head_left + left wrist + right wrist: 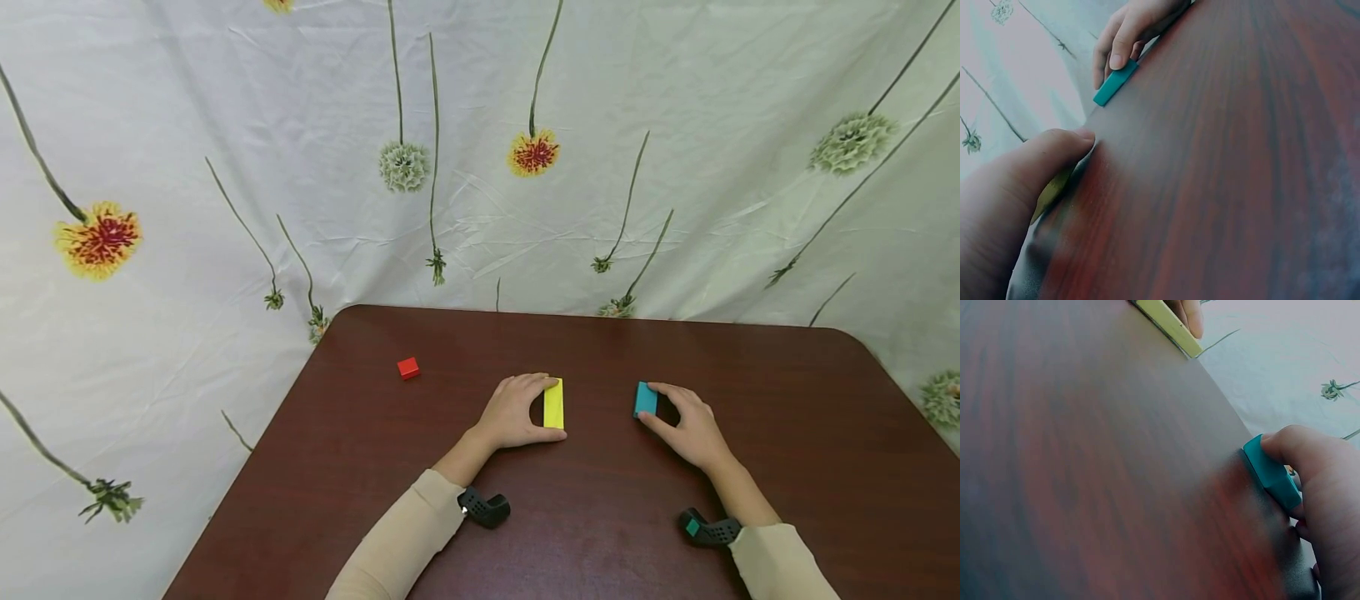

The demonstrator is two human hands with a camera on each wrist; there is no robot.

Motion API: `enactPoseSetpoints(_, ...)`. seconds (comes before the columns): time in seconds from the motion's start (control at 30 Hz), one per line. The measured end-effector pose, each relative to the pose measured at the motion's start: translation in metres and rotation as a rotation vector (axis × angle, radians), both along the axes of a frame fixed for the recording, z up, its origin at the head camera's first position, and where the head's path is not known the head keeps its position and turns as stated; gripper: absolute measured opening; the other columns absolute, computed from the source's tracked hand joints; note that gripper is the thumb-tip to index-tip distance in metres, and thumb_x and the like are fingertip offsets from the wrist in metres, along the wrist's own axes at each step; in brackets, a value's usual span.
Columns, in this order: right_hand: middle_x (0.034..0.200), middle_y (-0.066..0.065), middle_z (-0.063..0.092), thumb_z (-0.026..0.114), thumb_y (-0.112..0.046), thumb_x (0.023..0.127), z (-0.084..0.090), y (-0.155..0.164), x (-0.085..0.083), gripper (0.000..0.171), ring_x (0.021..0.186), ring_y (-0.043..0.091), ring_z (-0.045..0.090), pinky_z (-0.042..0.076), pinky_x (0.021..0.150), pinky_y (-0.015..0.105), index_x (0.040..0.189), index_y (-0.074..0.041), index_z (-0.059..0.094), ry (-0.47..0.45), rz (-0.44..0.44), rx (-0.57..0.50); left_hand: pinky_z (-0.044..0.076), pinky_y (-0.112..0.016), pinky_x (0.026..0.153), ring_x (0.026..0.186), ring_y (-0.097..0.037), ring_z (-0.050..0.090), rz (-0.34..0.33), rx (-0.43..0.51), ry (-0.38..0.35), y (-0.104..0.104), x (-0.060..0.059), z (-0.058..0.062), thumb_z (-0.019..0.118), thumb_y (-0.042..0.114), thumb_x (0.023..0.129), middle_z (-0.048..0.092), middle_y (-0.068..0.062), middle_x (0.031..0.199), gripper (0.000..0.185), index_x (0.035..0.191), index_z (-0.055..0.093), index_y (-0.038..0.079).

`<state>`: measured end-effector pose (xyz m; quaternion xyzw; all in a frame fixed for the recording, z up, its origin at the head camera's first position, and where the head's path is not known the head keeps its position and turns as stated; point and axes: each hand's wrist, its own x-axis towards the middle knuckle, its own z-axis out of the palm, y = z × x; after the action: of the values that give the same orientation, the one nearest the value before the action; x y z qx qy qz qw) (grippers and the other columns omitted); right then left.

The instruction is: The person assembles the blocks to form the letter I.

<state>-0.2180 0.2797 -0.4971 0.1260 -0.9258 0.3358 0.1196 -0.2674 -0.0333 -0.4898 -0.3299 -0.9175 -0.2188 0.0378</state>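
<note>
My left hand (517, 414) grips a long yellow block (553, 403) by its two ends, thumb at the near end and fingers at the far one. In the left wrist view the thumb covers most of that block. To the right, a shorter blue block (646, 400) is pinched between the thumb and fingers of my right hand (690, 427). The right wrist view shows the blue block (1270, 472) under the thumb, close over the table, with the yellow block (1169, 326) farther off. A gap of bare tabletop separates the two blocks.
A small red block (408, 368) lies on the dark brown table (585, 517), left of my left hand. Behind the table's far edge hangs a white flowered cloth (480, 208). A black strap (486, 508) sits at my left wrist, another black strap (708, 529) at my right.
</note>
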Motion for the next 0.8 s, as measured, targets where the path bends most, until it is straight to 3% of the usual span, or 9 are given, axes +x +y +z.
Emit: enactPoseSetpoints(0.8,0.137,0.027,0.049,0.067,-0.03,0.092,0.0003,0.0,0.001,0.056,0.128,0.049,0.037,0.021,0.099,0.07,0.137,0.0,0.051,-0.017,-0.001,-0.005,0.03,-0.046,0.11,0.135,-0.022,0.04,-0.016,-0.018,-0.007,-0.0009,-0.0002,-0.0008,0.071,0.061,0.077,0.047,-0.002,0.145,0.083,0.145,0.047,0.019)
